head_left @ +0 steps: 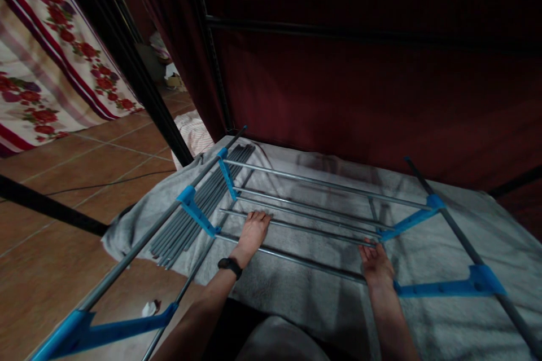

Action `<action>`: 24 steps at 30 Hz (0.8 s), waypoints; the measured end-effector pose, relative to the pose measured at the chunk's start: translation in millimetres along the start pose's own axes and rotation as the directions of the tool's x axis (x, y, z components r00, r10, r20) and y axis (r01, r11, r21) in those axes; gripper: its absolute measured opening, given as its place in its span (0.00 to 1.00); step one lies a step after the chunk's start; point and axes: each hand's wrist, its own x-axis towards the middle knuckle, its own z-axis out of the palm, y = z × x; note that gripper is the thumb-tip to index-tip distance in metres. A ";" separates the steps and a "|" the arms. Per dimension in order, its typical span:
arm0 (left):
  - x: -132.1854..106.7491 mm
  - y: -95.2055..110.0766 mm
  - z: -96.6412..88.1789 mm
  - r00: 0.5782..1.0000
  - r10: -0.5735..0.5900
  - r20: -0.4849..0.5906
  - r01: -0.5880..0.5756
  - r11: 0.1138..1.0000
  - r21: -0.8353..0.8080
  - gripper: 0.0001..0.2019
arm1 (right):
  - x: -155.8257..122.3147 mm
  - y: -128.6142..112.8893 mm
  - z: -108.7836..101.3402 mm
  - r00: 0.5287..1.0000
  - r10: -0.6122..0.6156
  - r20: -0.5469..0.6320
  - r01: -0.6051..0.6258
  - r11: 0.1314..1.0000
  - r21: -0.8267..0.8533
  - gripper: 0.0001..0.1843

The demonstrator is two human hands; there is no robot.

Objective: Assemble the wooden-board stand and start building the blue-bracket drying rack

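Observation:
A metal rack frame with grey rods and blue plastic connectors lies flat on a grey blanket. My left hand, with a black watch at the wrist, rests on one of the middle rods, its fingers curled over the rod. My right hand is at the right end of the near rods, next to a blue connector, fingers closed around a rod end. A bundle of loose grey rods lies along the frame's left side.
A dark red fabric wall with a black frame stands just behind the blanket. Brown floor tiles stretch to the left, with a flowered cloth hanging beyond. A black pole slants across the left. A small white scrap lies on the floor.

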 end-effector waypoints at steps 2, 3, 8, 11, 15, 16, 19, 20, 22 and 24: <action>-0.1 0.1 -0.1 1.000 0.000 0.000 0.000 1.000 0.006 0.14 | -0.8 0.1 0.9 0.999 0.029 -0.016 -0.029 1.000 -0.004 0.06; -0.2 0.1 0.0 1.000 -0.002 -0.001 0.002 1.000 0.007 0.15 | -1.6 0.4 1.2 0.999 0.036 -0.009 -0.036 0.999 -0.012 0.07; -0.4 0.5 0.6 1.000 -0.007 -0.007 0.007 1.000 0.020 0.15 | -3.9 4.1 -2.2 0.999 0.001 0.044 0.000 1.000 -0.026 0.08; 0.1 0.3 1.4 1.000 -0.023 -0.012 0.023 0.999 0.025 0.15 | -3.5 5.2 -5.0 0.999 -0.003 0.051 0.003 1.000 -0.011 0.09; 0.7 -0.8 2.5 0.999 -0.049 -0.012 0.050 0.999 0.022 0.15 | -4.0 4.1 -4.9 0.999 -0.019 0.040 0.019 1.000 -0.006 0.09; 0.7 -1.0 2.6 0.999 -0.051 -0.014 0.051 0.998 0.020 0.15 | -4.2 3.6 -4.1 0.999 -0.017 0.031 0.017 1.000 -0.008 0.08; 0.6 -1.0 2.3 0.998 -0.055 -0.010 0.055 0.998 0.020 0.15 | -4.7 2.1 -1.3 1.000 0.005 -0.011 -0.005 1.000 -0.009 0.05; 0.6 -0.8 2.0 0.998 -0.055 -0.007 0.055 0.998 0.019 0.15 | -4.7 1.6 -0.6 1.000 0.011 -0.022 -0.011 1.000 -0.009 0.05; 0.6 -0.6 1.7 0.998 -0.056 -0.002 0.056 0.998 0.015 0.15 | -5.0 1.1 0.2 1.000 0.016 -0.026 -0.017 1.000 -0.011 0.06; 0.7 -0.6 2.1 0.999 -0.054 0.000 0.054 0.998 0.014 0.15 | -5.7 1.1 0.1 1.000 0.011 -0.010 -0.011 1.000 -0.013 0.07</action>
